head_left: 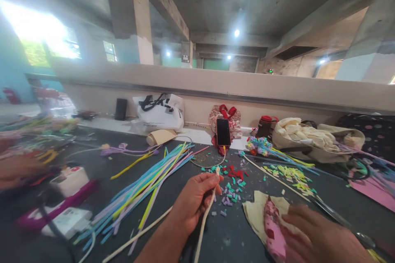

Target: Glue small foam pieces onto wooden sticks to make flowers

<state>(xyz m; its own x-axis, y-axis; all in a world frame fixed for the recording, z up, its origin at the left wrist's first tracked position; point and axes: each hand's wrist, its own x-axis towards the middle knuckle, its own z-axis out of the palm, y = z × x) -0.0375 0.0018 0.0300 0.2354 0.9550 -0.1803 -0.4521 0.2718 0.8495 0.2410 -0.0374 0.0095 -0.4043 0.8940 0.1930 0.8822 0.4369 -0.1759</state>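
My left hand (pixel 195 201) is closed with a pinch on a cream pipe cleaner (pixel 203 230), whose pale tip pokes up above the fingers. The stem hangs down toward the bottom edge. On the right, my right hand (pixel 321 232) is smeared by motion over a cream cloth (pixel 254 213). Beside its fingers lies a pink tool-like object (pixel 274 234) with dark red stains, partly covered; its kind is unclear. Lilac, teal and red snippets (pixel 236 172) are scattered beyond my left hand. A bundle of blue, yellow, lilac and pink pipe cleaners (pixel 154 176) lies to its left.
A phone (pixel 223 132) leans upright at the back, cable attached. Scissors (pixel 335 213) lie at right, near yellow snippets (pixel 290 174). A white bag (pixel 160 113) and a beige bag (pixel 311 144) stand behind. At left are white plugs (pixel 69 181) and a co-worker's blurred hand (pixel 20 170).
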